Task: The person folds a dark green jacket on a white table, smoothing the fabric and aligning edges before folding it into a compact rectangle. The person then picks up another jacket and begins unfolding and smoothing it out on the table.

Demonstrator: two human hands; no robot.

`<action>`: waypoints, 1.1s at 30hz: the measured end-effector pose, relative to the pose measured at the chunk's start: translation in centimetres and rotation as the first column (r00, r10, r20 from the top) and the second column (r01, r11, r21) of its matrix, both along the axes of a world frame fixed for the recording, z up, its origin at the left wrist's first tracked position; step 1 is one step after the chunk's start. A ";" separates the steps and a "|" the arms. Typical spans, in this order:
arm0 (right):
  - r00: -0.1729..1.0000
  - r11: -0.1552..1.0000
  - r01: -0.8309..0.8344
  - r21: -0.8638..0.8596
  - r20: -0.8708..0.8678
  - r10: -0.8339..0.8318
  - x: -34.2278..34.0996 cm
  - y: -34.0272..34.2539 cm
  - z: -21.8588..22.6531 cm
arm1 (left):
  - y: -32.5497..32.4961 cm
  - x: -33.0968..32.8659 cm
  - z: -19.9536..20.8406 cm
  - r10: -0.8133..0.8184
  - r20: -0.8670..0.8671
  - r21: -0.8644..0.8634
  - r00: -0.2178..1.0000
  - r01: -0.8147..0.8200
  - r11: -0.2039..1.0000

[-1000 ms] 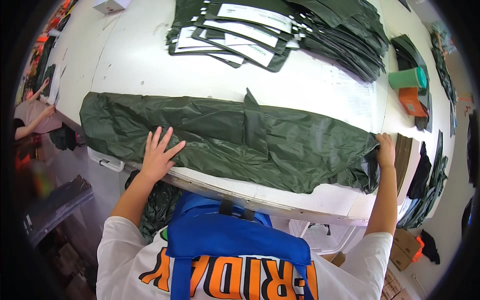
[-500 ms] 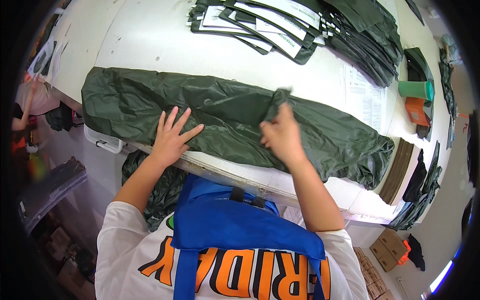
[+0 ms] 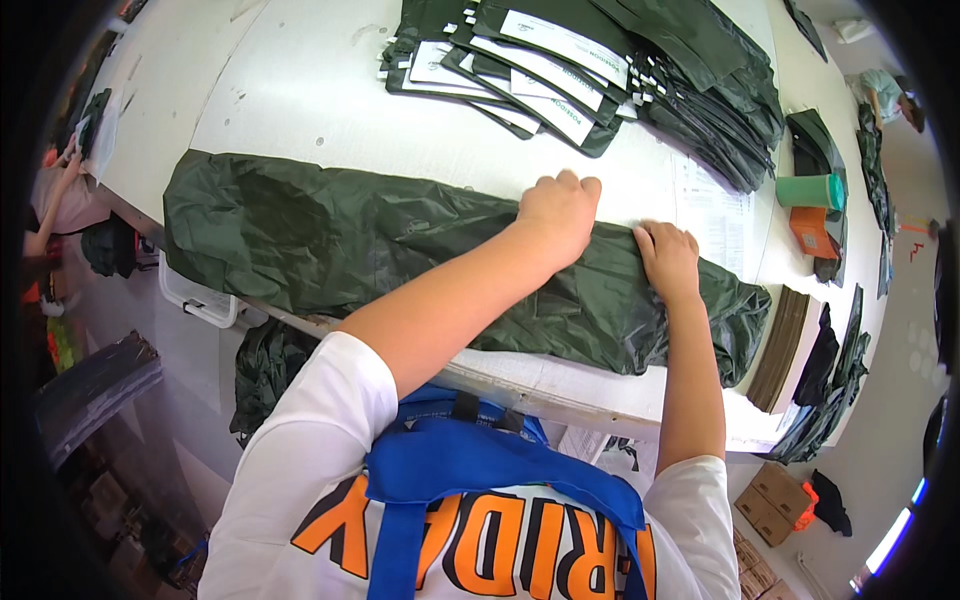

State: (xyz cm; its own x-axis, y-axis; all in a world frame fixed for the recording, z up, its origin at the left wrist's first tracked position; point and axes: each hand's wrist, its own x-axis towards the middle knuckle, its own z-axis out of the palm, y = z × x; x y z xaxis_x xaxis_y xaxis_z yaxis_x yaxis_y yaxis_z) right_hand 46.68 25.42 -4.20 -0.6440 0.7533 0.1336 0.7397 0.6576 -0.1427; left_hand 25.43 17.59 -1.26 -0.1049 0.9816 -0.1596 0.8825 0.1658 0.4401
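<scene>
A long folded piece of thin, shiny dark green fabric point(image 3: 290, 225) lies wrinkled along the near edge of the white table. My left hand point(image 3: 562, 218) reaches across it and is closed at its far edge, knuckles up; the fingertips are hidden, but the hand appears to grip the cloth. Just to the right, my right hand point(image 3: 668, 260) has its fingers curled over the same far edge, pinching the fabric. The right end of the cloth point(image 3: 740, 310) is bunched and crumpled.
Dark green pouches with white labels point(image 3: 560, 60) are piled at the far side of the table point(image 3: 300, 100). Printed sheets point(image 3: 715, 200), a green roll point(image 3: 810, 190), an orange box point(image 3: 815, 232) and a brown cardboard stack point(image 3: 780, 350) are on the right. Another person's arm point(image 3: 58, 190) shows far left.
My left hand has moved from the cloth's left part rightward to its far edge. My right hand has shifted right along the cloth. The raised fold now lies flatter.
</scene>
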 end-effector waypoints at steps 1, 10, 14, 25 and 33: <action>0.999 0.998 0.026 -0.064 0.049 -0.023 1.2 0.2 -0.7 | 0.3 -0.3 0.0 -0.041 0.038 -0.031 0.998 0.043 0.999; 0.997 0.992 0.079 0.099 0.012 -0.081 2.2 1.1 -2.6 | -1.9 -6.7 -4.5 0.161 0.426 -0.045 0.890 -0.157 0.987; 0.982 0.968 0.181 0.173 0.016 -0.187 -1.9 -2.3 -1.3 | -4.8 -5.4 -1.4 -0.320 0.100 0.341 0.942 0.270 0.901; 0.983 0.937 -0.184 -0.297 -0.083 0.166 -12.1 -16.1 -0.5 | -19.8 -13.4 0.0 0.100 -0.157 0.247 0.983 -0.059 0.967; 0.975 0.974 -0.105 -0.200 0.171 0.140 -12.7 -15.2 -3.0 | -25.3 -17.1 -5.0 0.238 -0.080 0.014 0.968 -0.238 0.971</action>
State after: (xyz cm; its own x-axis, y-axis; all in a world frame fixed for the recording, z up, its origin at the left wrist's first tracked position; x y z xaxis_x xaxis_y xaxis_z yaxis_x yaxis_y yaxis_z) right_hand 33.94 10.24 -7.16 -0.7331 0.6671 -0.1323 0.6801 0.7191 -0.1428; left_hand 8.36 -7.75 -6.29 -0.3477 0.9275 -0.1371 0.8503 0.3735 0.3707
